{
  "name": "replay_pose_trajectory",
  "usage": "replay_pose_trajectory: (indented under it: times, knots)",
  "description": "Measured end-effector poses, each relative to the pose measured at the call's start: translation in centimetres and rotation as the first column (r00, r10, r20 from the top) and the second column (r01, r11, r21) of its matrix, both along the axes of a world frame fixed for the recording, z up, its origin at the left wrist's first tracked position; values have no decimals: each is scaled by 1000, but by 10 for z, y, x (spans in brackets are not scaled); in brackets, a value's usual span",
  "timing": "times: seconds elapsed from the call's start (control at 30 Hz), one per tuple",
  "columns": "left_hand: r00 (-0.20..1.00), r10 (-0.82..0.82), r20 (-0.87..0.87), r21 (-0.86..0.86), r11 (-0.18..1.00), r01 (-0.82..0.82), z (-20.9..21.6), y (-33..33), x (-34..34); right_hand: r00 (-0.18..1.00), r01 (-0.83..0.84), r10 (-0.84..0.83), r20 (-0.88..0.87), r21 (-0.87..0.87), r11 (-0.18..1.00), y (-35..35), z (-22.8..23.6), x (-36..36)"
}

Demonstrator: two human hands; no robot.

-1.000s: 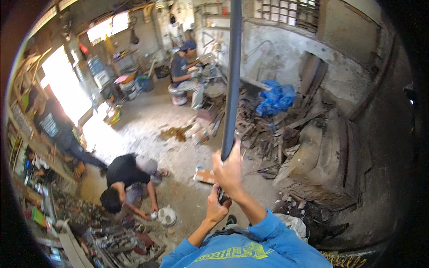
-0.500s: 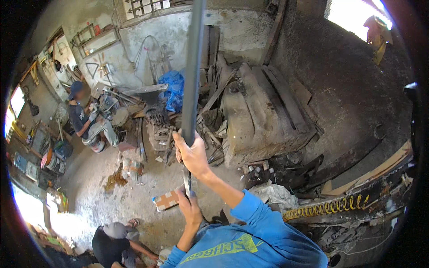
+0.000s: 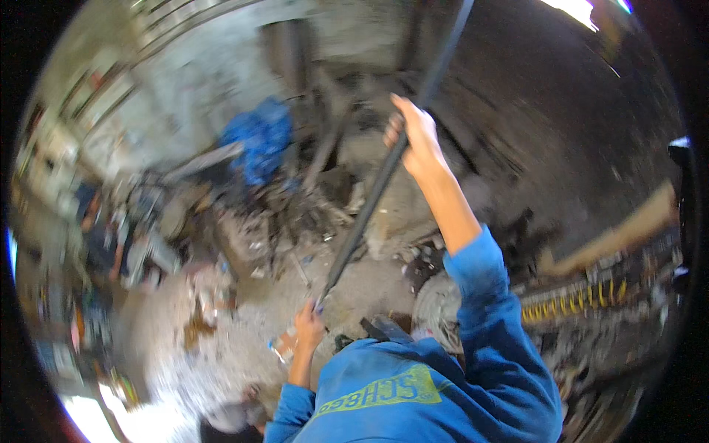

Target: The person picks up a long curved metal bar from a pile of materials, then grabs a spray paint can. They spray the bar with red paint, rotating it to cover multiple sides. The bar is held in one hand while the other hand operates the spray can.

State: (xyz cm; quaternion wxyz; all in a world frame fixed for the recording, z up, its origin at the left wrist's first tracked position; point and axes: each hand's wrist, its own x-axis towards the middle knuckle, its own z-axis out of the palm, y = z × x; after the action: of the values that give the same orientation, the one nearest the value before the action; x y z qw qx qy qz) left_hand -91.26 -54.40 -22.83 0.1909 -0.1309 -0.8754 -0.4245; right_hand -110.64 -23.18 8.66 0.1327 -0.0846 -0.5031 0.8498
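A long dark grey pole (image 3: 362, 221) slants across the view, from its narrow lower end in front of my body up past the top edge at the right. My right hand (image 3: 418, 139) is wrapped around its upper part, with that arm stretched forward. Around the narrow lower end my left hand (image 3: 309, 325) is closed, near my waist. The pole's far tip lies outside the picture.
Blue plastic sheeting (image 3: 260, 140) lies on heaped scrap by the far wall. A cardboard box (image 3: 283, 344) is on the floor beside my left hand. A blurred person (image 3: 151, 255) sits at the left, another person (image 3: 225, 424) is low at the front. A yellow coiled hose (image 3: 576, 303) runs at the right.
The pole has tipped from nearly upright to a slant toward the right. My right hand has moved up and right with it; my left hand stays low on the pole. The view has turned.
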Motion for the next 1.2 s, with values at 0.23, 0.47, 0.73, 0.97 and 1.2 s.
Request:
replay_pose_trajectory:
  times: [0.23, 0.47, 0.73, 0.97, 1.2]
  knots:
    - [965, -128, 229, -46, 989, 142, -87, -9, -45, 768, 480, -406, -496, 25, 877, 140, 96, 34]
    - [958, -286, 5, -229, 932, 279, -180, 24, -213, 366, 740, -516, -774, -94, 666, 179, 140, 222]
    - [560, -826, -59, -244, 556, 795, -144, 210, -306, -315, 928, -588, -745, -112, -356, 61, 123, 431]
    - [-414, -689, 595, 442, -150, 884, -1, 287, -80, -542, 681, -543, -641, 43, -731, -27, 93, 522]
    - [-883, -315, 349, 602, -646, 469, 84, 292, 159, -638, 643, -663, -392, 202, -739, -58, 1, 514]
